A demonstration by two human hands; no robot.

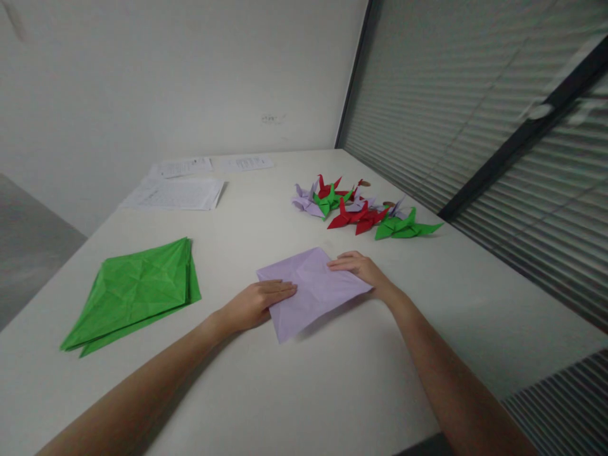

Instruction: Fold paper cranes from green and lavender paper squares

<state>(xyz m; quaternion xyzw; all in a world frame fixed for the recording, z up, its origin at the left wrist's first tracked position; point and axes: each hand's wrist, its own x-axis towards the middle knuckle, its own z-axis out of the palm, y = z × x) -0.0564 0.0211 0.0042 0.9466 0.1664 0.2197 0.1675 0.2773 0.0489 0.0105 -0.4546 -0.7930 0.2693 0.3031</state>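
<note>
Lilac paper point(316, 301) is spread over the table point(361, 386), overlapped at nine o'clock by the left hand point(256, 304) and at two by the right hand point(361, 269), fingers extended; whether either thumb pinches beneath cannot be told. Green papers point(140, 282) are stacked farther out at nine; folded birds point(350, 217) are clustered at one.

One lilac sheet point(311, 288), one left hand point(256, 303) and one right hand point(360, 268) on it, one green stack point(142, 278) left of it, at least two green cranes point(403, 227), two red cranes point(342, 218) and two lilac cranes point(304, 202) beyond it, at least three pages point(247, 164) farther beyond it
</note>
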